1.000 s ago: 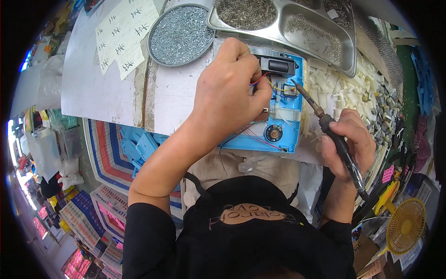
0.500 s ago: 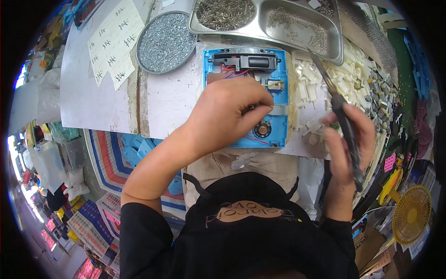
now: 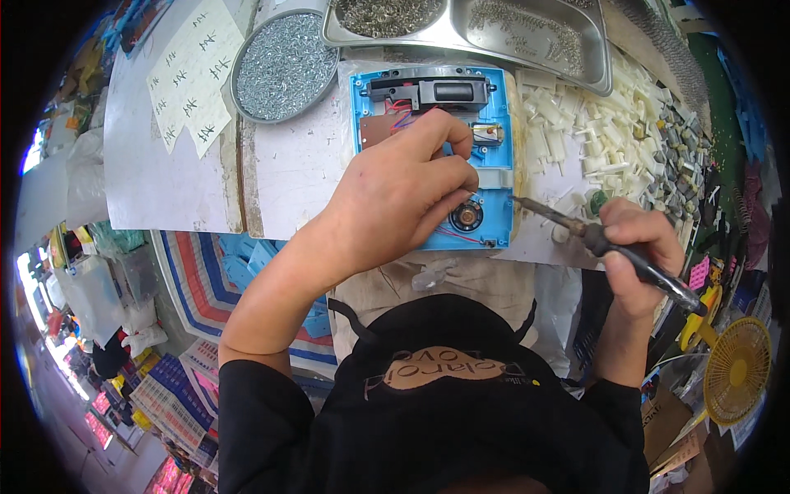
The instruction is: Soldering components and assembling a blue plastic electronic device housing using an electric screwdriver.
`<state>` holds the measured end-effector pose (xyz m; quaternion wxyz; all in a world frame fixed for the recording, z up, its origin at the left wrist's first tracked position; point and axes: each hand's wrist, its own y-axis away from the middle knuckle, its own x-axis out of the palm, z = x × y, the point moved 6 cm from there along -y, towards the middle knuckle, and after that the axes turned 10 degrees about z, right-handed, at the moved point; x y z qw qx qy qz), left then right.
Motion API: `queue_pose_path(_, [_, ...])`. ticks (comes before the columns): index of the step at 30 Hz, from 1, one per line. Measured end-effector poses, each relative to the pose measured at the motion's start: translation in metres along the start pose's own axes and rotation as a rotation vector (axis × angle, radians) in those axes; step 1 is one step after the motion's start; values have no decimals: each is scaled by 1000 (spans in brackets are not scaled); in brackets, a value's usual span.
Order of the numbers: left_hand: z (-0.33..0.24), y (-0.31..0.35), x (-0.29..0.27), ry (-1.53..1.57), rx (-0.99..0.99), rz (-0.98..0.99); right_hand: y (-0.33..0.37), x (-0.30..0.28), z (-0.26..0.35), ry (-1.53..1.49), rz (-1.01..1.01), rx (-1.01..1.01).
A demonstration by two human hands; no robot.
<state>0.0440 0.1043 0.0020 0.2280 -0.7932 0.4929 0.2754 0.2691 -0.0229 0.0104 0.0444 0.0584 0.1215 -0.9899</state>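
A blue plastic casing (image 3: 499,224) lies open on the bench in front of me. In it sit a black module (image 3: 448,94), a brown circuit board (image 3: 374,130), a small metal motor (image 3: 488,135), a pale grey strip (image 3: 494,178) and a round speaker (image 3: 467,216), with thin red and blue wires. My left hand (image 3: 395,191) reaches over the casing, fingertips pinched beside the pale strip; whatever they hold is hidden. My right hand (image 3: 643,251) is wrapped round the black handle of a soldering iron (image 3: 589,236), whose tip points left at the casing's right edge.
A round dish of silver screws (image 3: 284,70) and a metal compartment tray (image 3: 465,51) of small parts stand behind the casing. White plastic parts (image 3: 613,136) are heaped to the right. Marked paper (image 3: 191,78) lies left; a yellow fan (image 3: 738,370) stands lower right.
The soldering iron has swung from pointing up and away to pointing left, its tip now down at the casing's right edge. My left hand stays over the casing, fingers slightly shifted.
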Motion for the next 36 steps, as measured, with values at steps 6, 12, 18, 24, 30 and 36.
queue_pose_path(6, [0, 2, 3, -77, 22, 22, -18, 21, -4, 49, 95, 12])
queue_pose_path(12, [1, 3, 3, -91, 29, 12, -22, 27, -8, 99, 116, 13])
queue_pose_path(18, [2, 3, 4, -101, 52, 12, -26, 30, -6, 140, 132, 36])
queue_pose_path(24, [3, 3, 4, -119, 66, 19, -27, 30, -7, 153, 154, 38])
queue_pose_path(30, [2, 4, 5, -111, 58, 24, -22, 22, 0, 120, 113, 15])
queue_pose_path(36, [7, 6, 3, -22, 29, 80, -14, 12, 2, 122, 87, 2])
